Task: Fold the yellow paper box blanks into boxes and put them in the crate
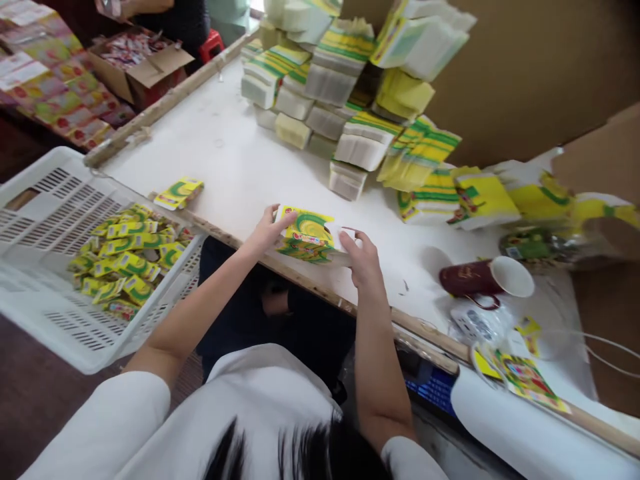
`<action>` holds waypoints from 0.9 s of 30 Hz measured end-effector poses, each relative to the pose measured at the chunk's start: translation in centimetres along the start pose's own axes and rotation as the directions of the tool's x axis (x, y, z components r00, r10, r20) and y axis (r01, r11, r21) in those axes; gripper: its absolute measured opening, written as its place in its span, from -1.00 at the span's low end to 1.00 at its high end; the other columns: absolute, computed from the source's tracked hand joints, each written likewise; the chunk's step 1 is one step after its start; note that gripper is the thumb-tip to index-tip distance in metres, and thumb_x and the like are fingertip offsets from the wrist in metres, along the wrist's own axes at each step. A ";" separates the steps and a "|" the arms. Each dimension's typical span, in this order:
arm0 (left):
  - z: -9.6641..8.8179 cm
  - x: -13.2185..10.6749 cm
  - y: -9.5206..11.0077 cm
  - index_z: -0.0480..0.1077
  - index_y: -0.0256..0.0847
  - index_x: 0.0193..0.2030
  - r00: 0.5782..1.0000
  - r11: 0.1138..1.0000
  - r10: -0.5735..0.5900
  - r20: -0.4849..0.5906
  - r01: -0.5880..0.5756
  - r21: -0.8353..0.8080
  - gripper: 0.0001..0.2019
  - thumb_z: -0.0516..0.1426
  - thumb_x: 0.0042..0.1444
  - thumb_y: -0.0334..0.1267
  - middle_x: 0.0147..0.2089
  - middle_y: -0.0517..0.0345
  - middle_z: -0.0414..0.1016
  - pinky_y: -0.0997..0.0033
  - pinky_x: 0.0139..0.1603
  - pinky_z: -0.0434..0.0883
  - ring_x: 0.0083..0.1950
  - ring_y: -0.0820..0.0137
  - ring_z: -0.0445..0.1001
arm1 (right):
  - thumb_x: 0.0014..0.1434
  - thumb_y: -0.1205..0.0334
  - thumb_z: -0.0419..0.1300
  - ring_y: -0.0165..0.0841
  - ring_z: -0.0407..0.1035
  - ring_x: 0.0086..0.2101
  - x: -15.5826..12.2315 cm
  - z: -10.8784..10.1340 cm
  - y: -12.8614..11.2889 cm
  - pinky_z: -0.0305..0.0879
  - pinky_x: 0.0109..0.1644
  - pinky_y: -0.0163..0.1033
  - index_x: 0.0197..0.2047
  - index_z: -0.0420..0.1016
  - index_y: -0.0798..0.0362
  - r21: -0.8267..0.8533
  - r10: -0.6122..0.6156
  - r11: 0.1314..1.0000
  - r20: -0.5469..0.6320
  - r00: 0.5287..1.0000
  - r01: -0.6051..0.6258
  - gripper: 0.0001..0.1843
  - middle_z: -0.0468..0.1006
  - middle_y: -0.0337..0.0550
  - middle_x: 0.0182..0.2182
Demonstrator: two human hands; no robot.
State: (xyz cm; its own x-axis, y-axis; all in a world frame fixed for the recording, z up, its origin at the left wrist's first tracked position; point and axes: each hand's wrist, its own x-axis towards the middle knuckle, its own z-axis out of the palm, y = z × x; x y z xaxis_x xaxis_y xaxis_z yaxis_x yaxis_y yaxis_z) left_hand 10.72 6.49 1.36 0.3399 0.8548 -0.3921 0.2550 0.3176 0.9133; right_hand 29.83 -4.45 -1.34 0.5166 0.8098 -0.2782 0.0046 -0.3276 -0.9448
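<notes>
A small stack of flat yellow-and-green printed cartons (306,235) lies on the white table (235,167) near its front edge. My left hand (269,228) grips the stack's left side, fingers curled around it. My right hand (361,257) is at the stack's right end, fingers pinched on the edge of a white flap there. One single folded carton (179,193) lies alone on the table to the left.
A white plastic crate (45,200) at left holds several folded yellow cartons (125,260). Tall piles of flat carton blanks (350,87) fill the back of the table. A dark red mug (483,277) lies on its side at right. Another person sits by a cardboard box (137,63) at the far left.
</notes>
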 end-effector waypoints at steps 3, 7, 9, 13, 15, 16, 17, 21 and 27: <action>-4.0 -1.1 -0.7 0.25 -0.17 0.21 0.989 0.998 0.037 -0.144 -0.044 -0.043 -0.54 0.13 0.25 -0.02 0.16 -0.03 0.49 0.39 -0.17 0.50 0.05 0.22 0.57 | -0.06 -0.23 0.28 -0.28 0.49 -0.29 0.0 4.5 -1.2 0.44 -0.33 -0.25 -0.01 0.45 0.00 0.029 0.006 1.000 0.059 0.998 -0.007 -0.36 0.57 -0.14 -0.18; -6.7 -1.4 -1.8 0.26 -0.14 0.23 0.964 0.991 0.107 -0.242 -0.124 -0.053 -0.55 0.12 0.25 -0.06 0.30 -0.01 0.40 0.31 0.19 0.41 0.30 0.18 0.41 | -0.03 -0.21 0.28 -0.25 0.52 -0.24 -0.8 6.7 -2.1 0.48 -0.31 -0.23 0.08 0.44 -0.01 0.026 0.030 0.999 0.145 0.989 -0.034 -0.32 0.60 -0.12 -0.12; -7.2 -1.1 -2.1 0.24 -0.13 0.27 0.959 0.988 0.142 -0.245 -0.153 -0.027 -0.51 0.14 0.24 -0.07 0.41 0.00 0.27 0.31 0.34 0.28 0.44 0.19 0.23 | -0.01 -0.22 0.27 -0.25 0.54 -0.20 -1.3 6.6 -2.1 0.51 -0.31 -0.23 0.14 0.41 -0.03 0.090 0.059 0.993 0.182 0.982 -0.076 -0.29 0.61 -0.12 -0.06; -7.5 -0.1 -2.4 0.23 -0.12 0.32 0.964 0.975 0.204 -0.169 -0.216 -0.053 -0.41 0.17 0.19 -0.02 0.43 0.00 0.23 0.28 0.34 0.28 0.44 0.15 0.22 | 0.02 -0.22 0.27 -0.18 0.54 -0.03 -2.4 7.3 -1.9 0.58 -0.18 -0.15 0.11 0.43 -0.02 0.267 0.094 0.956 0.114 0.989 -0.121 -0.33 0.60 -0.10 0.03; -7.6 0.4 -2.4 0.28 -0.13 0.29 0.978 0.976 0.185 -0.097 -0.194 -0.102 -0.41 0.17 0.17 0.04 0.27 -0.02 0.41 0.24 0.21 0.38 0.27 0.13 0.41 | 0.05 -0.18 0.27 -0.17 0.49 0.07 -3.0 8.6 -1.8 0.57 -0.03 -0.11 0.06 0.47 0.00 0.334 0.072 0.940 -0.010 0.997 -0.064 -0.41 0.61 -0.08 0.02; -7.7 0.6 -2.5 0.31 -0.15 0.25 0.982 0.976 0.174 -0.069 -0.181 -0.119 -0.43 0.17 0.16 0.06 0.17 -0.01 0.47 0.23 0.15 0.41 0.18 0.15 0.46 | 0.06 -0.14 0.27 -0.18 0.48 0.10 -3.2 9.3 -1.7 0.54 0.05 -0.10 0.04 0.48 0.02 0.373 0.055 0.928 -0.076 0.996 -0.022 -0.44 0.61 -0.08 0.01; -7.7 0.8 -2.5 0.34 -0.17 0.21 0.984 0.976 0.169 -0.052 -0.175 -0.127 -0.44 0.17 0.14 0.07 0.08 0.01 0.51 0.24 0.10 0.42 0.11 0.17 0.48 | 0.07 -0.11 0.27 -0.19 0.46 0.11 -3.5 10.0 -1.7 0.50 0.13 -0.09 0.04 0.49 0.03 0.412 0.037 0.911 -0.132 0.991 0.021 -0.46 0.62 -0.09 0.01; -8.0 1.2 -2.7 0.39 -0.19 0.08 0.980 0.969 0.198 -0.032 -0.201 -0.145 -0.49 0.19 0.09 0.10 -0.10 0.11 0.51 0.27 0.04 0.42 -0.02 0.24 0.48 | 0.06 -0.02 0.31 -0.22 0.48 0.07 -3.9 11.2 -1.4 0.43 0.20 -0.05 0.06 0.48 0.07 0.480 0.017 0.874 -0.179 0.984 0.073 -0.46 0.60 -0.08 0.01; -8.3 1.3 -3.3 0.35 -0.21 0.14 0.964 0.949 0.221 -0.147 -0.248 -0.197 -0.38 0.27 0.04 0.12 0.08 -0.10 0.49 0.12 0.16 0.41 0.16 0.11 0.46 | 0.09 -0.11 0.30 -0.13 0.36 0.20 -4.3 8.6 -1.7 0.24 0.30 0.16 0.27 0.26 0.07 -0.006 -0.300 0.949 -0.322 0.898 0.315 -0.23 0.44 0.11 0.19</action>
State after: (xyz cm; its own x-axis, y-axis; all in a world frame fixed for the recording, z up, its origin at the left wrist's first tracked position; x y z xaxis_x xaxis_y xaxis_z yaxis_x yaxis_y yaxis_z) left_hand 2.80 9.99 -1.22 0.2514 0.9546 -0.1598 -0.0202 0.1703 0.9852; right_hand 20.19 -3.20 0.03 0.7378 0.6690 0.0894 0.1723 -0.0586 -0.9833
